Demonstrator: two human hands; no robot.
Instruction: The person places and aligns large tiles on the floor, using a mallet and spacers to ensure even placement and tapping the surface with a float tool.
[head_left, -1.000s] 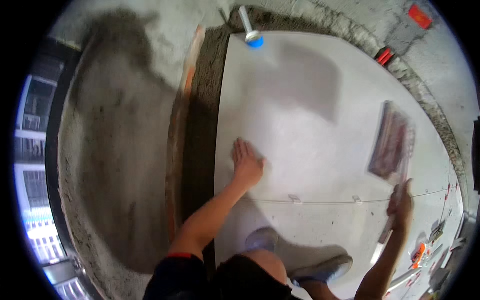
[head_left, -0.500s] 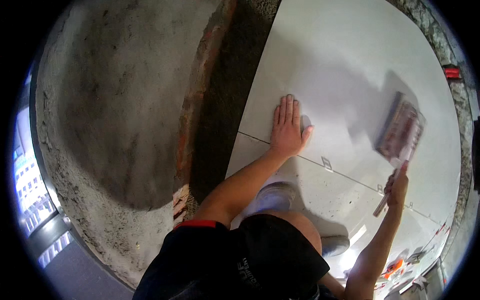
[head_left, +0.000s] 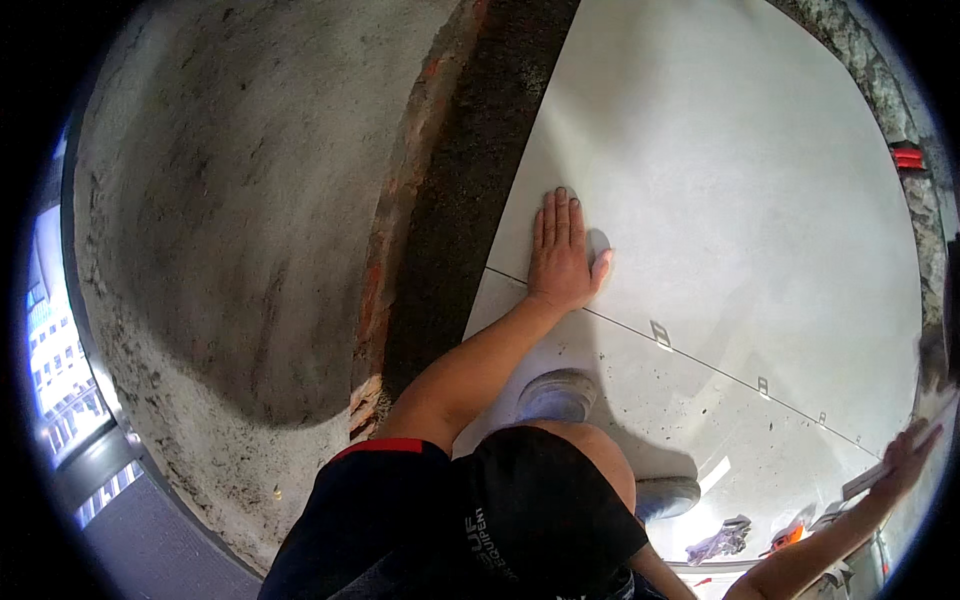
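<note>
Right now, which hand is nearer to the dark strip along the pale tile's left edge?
Left. The left hand lies flat on the pale tile, a little right of the dark strip; the right hand, holding a tool, is far across, near the picture's right edge.

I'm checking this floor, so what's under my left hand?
A pale tile shows around your left hand. The patch directly underneath is covered, as is a short stretch of seam.

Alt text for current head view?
A person's left hand rests flat on a large pale floor tile, near its left edge. The right hand, at the far right, grips a tool handle. A dark strip runs along the tile's left side.
</note>
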